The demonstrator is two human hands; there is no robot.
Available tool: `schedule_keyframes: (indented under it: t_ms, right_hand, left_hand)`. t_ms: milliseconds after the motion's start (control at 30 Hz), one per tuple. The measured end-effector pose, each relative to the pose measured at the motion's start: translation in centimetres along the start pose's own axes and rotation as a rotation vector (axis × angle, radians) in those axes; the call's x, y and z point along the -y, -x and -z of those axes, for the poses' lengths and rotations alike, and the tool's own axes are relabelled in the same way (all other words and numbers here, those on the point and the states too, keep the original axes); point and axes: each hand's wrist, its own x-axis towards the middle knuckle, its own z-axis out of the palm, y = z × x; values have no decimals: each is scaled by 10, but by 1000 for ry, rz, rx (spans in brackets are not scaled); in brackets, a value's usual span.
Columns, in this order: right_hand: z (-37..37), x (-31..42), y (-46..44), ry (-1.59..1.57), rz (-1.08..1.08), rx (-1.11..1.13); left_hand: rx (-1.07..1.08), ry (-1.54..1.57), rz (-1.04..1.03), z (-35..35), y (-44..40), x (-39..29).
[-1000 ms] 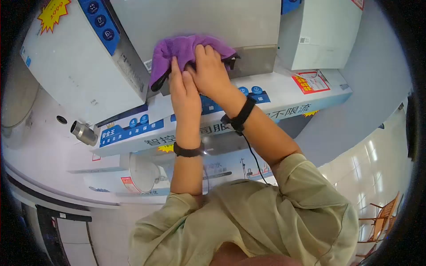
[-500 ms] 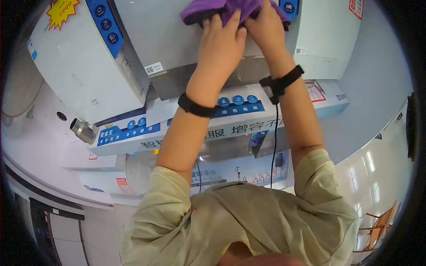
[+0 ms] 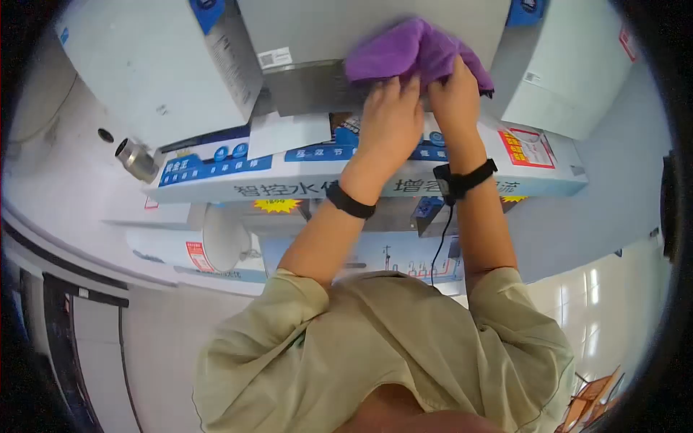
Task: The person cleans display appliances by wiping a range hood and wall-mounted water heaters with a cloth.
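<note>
A bunched purple cloth (image 3: 401, 50) lies against the lower front of a grey box-shaped appliance (image 3: 303, 32), probably a water heater. My left hand (image 3: 393, 119) grips the cloth's lower edge, its fingertips partly hidden under the folds. Close beside it, my right hand (image 3: 456, 101) is closed on the cloth's right part. Both hands sit near the appliance's dark bottom strip (image 3: 307, 90), just above the white display shelf (image 3: 209, 189) with blue labels.
White appliances flank the grey one, on the left (image 3: 159, 72) and the right (image 3: 570, 72). A metal pipe fitting (image 3: 136, 160) stands at the shelf's left end. A red-and-white sign (image 3: 527, 148) lies at the right. A black cable (image 3: 442, 245) hangs from my right wrist.
Both hands have moved the cloth down and to the right, from the appliance's front face to its bottom edge. The camera view has shifted, showing more of the shelf.
</note>
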Motion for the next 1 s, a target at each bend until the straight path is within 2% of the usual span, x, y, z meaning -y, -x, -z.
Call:
schedule_keyframes:
  t_ms: [67,200,267,333,400,467,533,667,833,933,1000]
  right_hand:
    - [-8,6,16,-27,-83,26]
    - [-40,32,39,-65,-22,0]
    - [-54,50,43,-94,47,82]
    - [-67,76,48,-58,23,207]
    - [-82,98,56,-13,68,189]
    - [-90,109,62,-121,114,112]
    - [-88,107,62,-123,111,135]
    - [-80,89,60,-86,71,160]
    - [-45,42,54,-7,29,155]
    - [-34,5,55,18,52,90]
    - [-30,-18,57,-16,45,24]
  left_hand:
    - [-14,0,16,2,11,7]
    - [70,70,163,18,31,37]
    - [33,92,212,33,41,50]
    - [-32,137,324,50,48,58]
    - [-215,245,364,56,49,71]
    - [-215,356,393,68,47,73]
    - [-240,379,374,68,46,75]
    - [-138,150,394,47,41,66]
    - [-113,61,256,8,33,28]
    - [-56,70,264,-10,25,1]
    - [-95,32,200,-29,24,-10]
